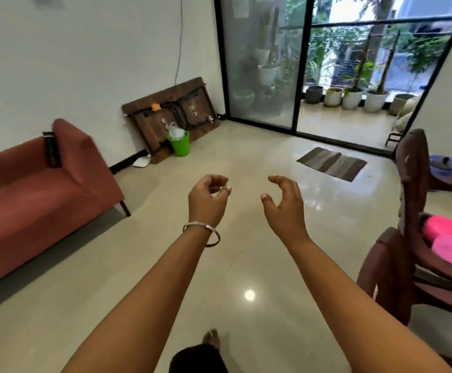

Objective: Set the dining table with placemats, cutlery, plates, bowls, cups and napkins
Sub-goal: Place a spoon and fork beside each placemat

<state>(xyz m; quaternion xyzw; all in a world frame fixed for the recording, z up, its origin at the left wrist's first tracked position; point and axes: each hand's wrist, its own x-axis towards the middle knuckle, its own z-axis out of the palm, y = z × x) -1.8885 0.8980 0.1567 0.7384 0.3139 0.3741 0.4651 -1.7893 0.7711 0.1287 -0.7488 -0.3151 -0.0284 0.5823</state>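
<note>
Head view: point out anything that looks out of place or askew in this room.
A brown folding table stands on its edge, tilted against the white wall, underside and folded legs facing the room, behind a green bin. Both hands, left and right, hold nothing. Nothing looks spilled or broken.

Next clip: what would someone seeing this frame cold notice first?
Two bare arms reach into mid-frame, the left hand and right hand loosely curled and holding nothing over a glossy tiled floor. A red sofa fills the left edge, and a green bin stands by a folded wooden table leaning on the wall. Pink things lie at the right edge.
</note>
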